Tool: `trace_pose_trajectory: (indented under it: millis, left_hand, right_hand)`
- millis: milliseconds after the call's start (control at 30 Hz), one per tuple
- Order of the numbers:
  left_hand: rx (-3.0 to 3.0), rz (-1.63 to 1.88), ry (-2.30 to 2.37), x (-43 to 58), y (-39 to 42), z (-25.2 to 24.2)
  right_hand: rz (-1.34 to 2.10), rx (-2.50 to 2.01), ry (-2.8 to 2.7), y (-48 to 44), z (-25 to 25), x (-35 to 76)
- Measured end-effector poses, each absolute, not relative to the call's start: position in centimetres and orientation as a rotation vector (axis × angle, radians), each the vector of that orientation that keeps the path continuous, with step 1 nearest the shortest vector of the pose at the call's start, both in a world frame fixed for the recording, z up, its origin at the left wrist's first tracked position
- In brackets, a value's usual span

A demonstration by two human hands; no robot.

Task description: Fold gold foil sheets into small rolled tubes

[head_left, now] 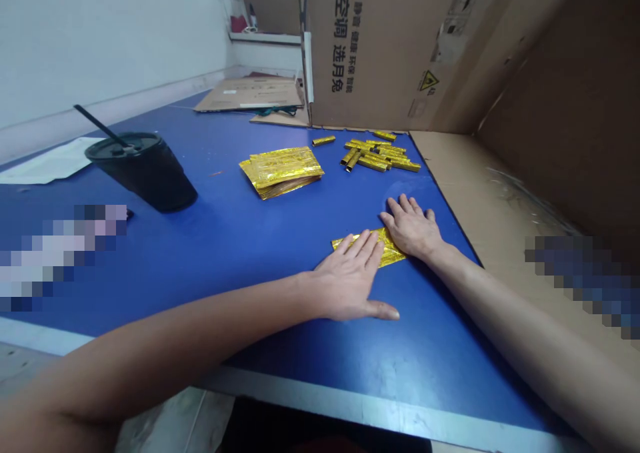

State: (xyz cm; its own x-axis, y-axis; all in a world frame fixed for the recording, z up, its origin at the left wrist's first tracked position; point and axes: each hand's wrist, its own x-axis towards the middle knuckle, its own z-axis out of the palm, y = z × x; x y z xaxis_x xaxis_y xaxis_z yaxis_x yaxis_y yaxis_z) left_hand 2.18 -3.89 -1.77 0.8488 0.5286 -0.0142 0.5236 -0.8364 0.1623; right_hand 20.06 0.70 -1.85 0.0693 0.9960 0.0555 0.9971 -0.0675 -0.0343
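A sheet of gold foil paper (391,251) lies flat on the blue tabletop, partly covered by both hands. My left hand (353,276) rests over its left part with fingers stretched out and the thumb apart. At the sheet's right end, my right hand (413,227) lies palm down with its fingers spread. Farther back sits a stack of gold foil sheets (285,169), its layers slightly fanned. A pile of gold foil tubes (375,156) is beyond my right hand, with a single tube (324,141) to the left of it.
A black tumbler with a straw (150,173) stands at the left, near a white sheet (55,163). Large cardboard walls (380,53) rise behind and to the right of the blue table (225,253). Flat cardboard pieces (250,96) lie at the back.
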Motion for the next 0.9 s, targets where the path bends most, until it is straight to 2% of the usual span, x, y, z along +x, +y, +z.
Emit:
trace_pose_trajectory:
  millis: [200,600,900]
  left_hand:
    - [2.956,0.042,0.723,-1.2,-4.2,-1.6]
    - [2.914,0.362,0.571,-1.3,-7.5,-1.4]
    - [2.911,0.332,0.600,-1.5,-7.5,-1.6]
  right_hand:
    - [-0.068,-2.234,-2.119,1.0,-2.2,20.2]
    - [-0.081,-1.850,-2.514,2.1,-1.7,20.8]
    - [-0.097,-1.836,-2.506,2.0,-1.8,21.0]
